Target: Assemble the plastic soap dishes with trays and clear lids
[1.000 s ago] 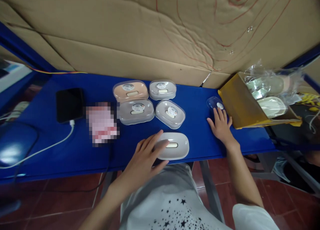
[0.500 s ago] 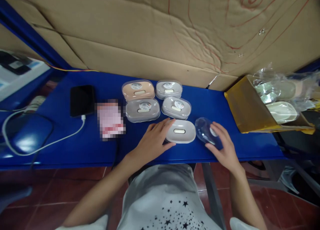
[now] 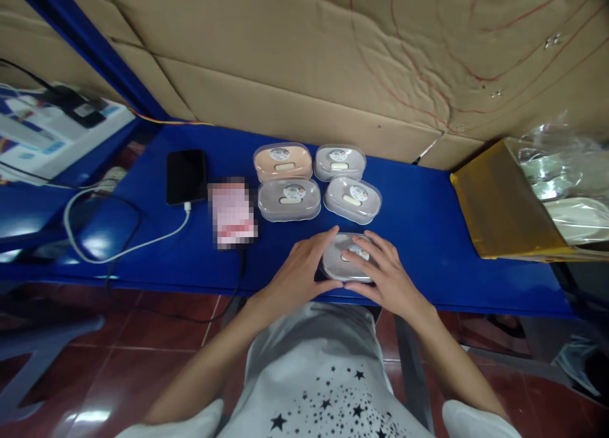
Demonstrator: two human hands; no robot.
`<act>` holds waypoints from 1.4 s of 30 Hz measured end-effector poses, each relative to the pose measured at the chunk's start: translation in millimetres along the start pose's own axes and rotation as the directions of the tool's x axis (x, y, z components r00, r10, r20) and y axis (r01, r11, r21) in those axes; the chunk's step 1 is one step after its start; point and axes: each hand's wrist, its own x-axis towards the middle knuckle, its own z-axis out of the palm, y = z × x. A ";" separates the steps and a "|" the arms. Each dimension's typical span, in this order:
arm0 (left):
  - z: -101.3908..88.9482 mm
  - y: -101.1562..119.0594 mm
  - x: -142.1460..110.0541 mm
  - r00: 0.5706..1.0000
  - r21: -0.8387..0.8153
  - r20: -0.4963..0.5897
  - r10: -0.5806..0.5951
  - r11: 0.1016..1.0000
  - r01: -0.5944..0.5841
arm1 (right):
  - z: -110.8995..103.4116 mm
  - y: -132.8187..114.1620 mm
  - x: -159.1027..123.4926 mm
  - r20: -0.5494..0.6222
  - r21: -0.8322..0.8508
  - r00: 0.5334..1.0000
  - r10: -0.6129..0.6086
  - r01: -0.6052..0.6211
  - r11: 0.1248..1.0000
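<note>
A shallow oval grey container (image 3: 335, 262), which looks like a soap dish, lies on the blue table near its front edge, with a clear lid over it. My left hand (image 3: 304, 264) grips its left side between thumb and fingers. From the right, my right hand (image 3: 383, 270) is closed around the lid, fingers over the top and thumb at the near side; its fingers partly hide the round label. Whether the lid is fully seated cannot be made out. Just beyond stand two lidded grey containers (image 3: 273, 203) (image 3: 364, 210).
Behind these sit a lidded peach container (image 3: 266, 168) and another grey one (image 3: 352, 172). Left are a pixelated pink item (image 3: 232, 213) and a black device (image 3: 185, 177) on a white cable (image 3: 152, 239). A cardboard box (image 3: 492, 210) of wrapped dishes stands right; cardboard (image 3: 285, 77) walls the back.
My right hand has moved left, bringing the clear lid from beside the grey container onto it. My left hand keeps its grip on the container. The view has shifted slightly.
</note>
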 end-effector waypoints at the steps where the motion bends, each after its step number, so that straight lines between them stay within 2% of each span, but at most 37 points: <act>1: 0.3 -0.3 0.3 1.000 -0.001 0.003 0.003 1.000 -0.003 | 1.1 1.1 -1.5 -0.007 0.004 1.000 -0.006 0.006 1.000; 5: 1.7 -2.1 1.5 1.000 0.001 -0.003 0.017 1.000 -0.017 | 3.1 7.7 -13.1 -0.054 0.038 0.998 -0.018 0.020 0.999; 8: 1.1 -2.3 1.9 1.000 -0.006 0.001 0.016 1.000 -0.016 | 0.9 8.7 -19.5 -0.036 0.038 0.999 0.002 0.000 0.999; 16: -0.5 2.1 2.4 0.999 -0.007 0.018 0.028 1.000 -0.028 | -8.8 -0.8 -5.2 -0.006 -0.054 0.997 -0.081 0.081 0.995; 24: -3.1 4.2 3.7 0.998 0.015 0.030 0.050 0.999 -0.050 | 1.6 4.3 -19.9 -0.033 -0.008 0.999 -0.005 0.005 1.000; 31: -4.3 -0.5 -0.4 0.997 -0.002 0.044 0.066 0.998 -0.066 | 2.9 -5.8 -20.4 0.030 0.002 0.999 0.045 -0.045 0.999; 34: -4.0 -0.9 -3.5 0.992 0.018 0.018 0.124 0.992 -0.125 | -12.3 -0.5 -7.2 0.088 0.118 0.996 -0.007 -0.004 0.993; 37: -2.4 0.8 -6.1 0.989 0.049 -0.004 0.150 0.987 -0.150 | -30.3 19.6 24.3 0.059 0.206 0.998 -0.035 0.022 0.978; 39: -0.7 2.6 -8.9 0.989 0.097 -0.032 0.147 0.985 -0.143 | -34.9 38.9 49.6 0.022 0.132 0.999 -0.030 0.026 0.991; 42: 0.7 4.6 -14.2 0.979 0.200 -0.124 0.164 0.970 -0.137 | -27.7 68.9 75.0 0.050 -0.021 0.996 -0.073 0.074 0.997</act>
